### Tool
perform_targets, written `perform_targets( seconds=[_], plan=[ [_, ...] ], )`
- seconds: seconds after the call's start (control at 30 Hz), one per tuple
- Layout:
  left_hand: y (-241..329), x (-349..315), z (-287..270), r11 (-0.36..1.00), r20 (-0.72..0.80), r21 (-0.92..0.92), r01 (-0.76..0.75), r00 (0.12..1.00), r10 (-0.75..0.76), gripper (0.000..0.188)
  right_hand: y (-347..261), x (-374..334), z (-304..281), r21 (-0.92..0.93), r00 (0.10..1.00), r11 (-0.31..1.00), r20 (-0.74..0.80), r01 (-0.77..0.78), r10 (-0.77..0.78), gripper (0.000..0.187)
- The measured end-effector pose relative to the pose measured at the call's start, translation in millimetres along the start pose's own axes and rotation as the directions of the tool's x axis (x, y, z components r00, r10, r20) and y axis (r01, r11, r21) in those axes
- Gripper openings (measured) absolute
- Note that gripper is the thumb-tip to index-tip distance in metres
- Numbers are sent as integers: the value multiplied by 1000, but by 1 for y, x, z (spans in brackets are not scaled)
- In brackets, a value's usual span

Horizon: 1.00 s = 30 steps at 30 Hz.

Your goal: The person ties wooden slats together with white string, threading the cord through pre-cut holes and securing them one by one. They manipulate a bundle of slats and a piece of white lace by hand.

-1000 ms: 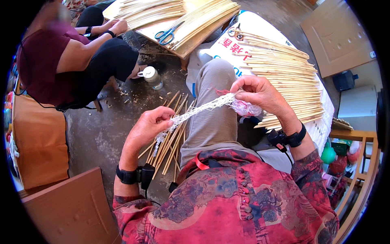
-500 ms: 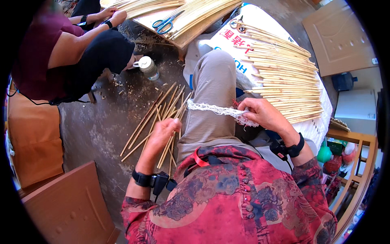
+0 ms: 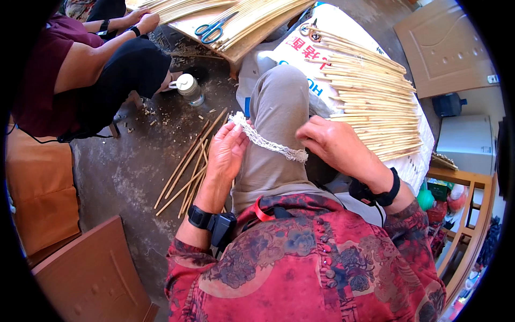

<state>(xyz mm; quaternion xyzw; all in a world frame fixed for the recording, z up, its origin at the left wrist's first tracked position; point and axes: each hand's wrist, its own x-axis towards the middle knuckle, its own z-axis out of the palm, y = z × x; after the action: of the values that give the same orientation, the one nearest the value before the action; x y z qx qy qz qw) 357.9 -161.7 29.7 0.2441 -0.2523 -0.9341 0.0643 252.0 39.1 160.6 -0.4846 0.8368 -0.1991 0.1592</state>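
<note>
Left hand: we are pinching the bunched upper end of the white mesh strip (image 3: 276,146) between the thumb and fingers of our left hand (image 3: 225,153).
Right hand: we are holding our right hand (image 3: 335,142) apart from the left, its fingers curling just above the strip's other end; we cannot tell whether they are gripping anything.
Mesh strip: it is sagging between our hands, in front of the grey trouser leg (image 3: 279,102).
Knee: it is rising between our hands and the low table (image 3: 234,58), standing in the way there.
Floor sticks: peeled sticks (image 3: 185,166) are lying in a loose fan beside our leg, and our left hand and forearm are covering part of them.
White sack: this printed sack (image 3: 292,67) is spreading out at our right, bearing a row of pale sticks (image 3: 375,110); our right hand and forearm are hiding some of their ends.
Scissors: blue-handled scissors (image 3: 210,33) are resting on the table beside more sticks (image 3: 263,21), while a dark-handled pair (image 3: 313,33) is lying at the sack's far edge.
Jar: a white-lidded clear jar (image 3: 189,90) is standing on the floor (image 3: 129,177), near a co-worker's dark-trousered knee.
Co-worker: a person in a maroon top (image 3: 40,80) is sitting at our upper left, holding both hands (image 3: 146,22) close together by the table's sticks.
Edges: a brown panel (image 3: 96,271) is leaning at lower left; a wooden rack (image 3: 464,214) is standing at right.
</note>
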Motion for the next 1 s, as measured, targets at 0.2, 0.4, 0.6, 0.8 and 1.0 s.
perform_targets(
  seconds=[0.2, 0.4, 0.6, 0.8, 1.0],
  plan=[
    [20, -5, 16, 984, 74, -71, -166, 982, 171, 20, -14, 55, 20, 416, 995, 908, -65, -45, 79, 13],
    [25, -3, 19, 984, 113, -52, -170, 978, 175, 22, -18, 75, 29, 552, 987, 822, 10, -138, 159, 15],
    [23, -2, 25, 982, 105, -77, -171, 978, 179, 20, -11, 78, 34, 495, 996, 867, -39, -47, 76, 13],
    [22, 0, 25, 980, 81, -113, -165, 981, 175, 16, -12, 78, 27, 556, 977, 805, 66, -205, 204, 15],
    [18, 0, 29, 983, 52, -106, -151, 986, 157, 12, 0, 77, 28, 641, 981, 743, 115, -193, 155, 14]
  ],
)
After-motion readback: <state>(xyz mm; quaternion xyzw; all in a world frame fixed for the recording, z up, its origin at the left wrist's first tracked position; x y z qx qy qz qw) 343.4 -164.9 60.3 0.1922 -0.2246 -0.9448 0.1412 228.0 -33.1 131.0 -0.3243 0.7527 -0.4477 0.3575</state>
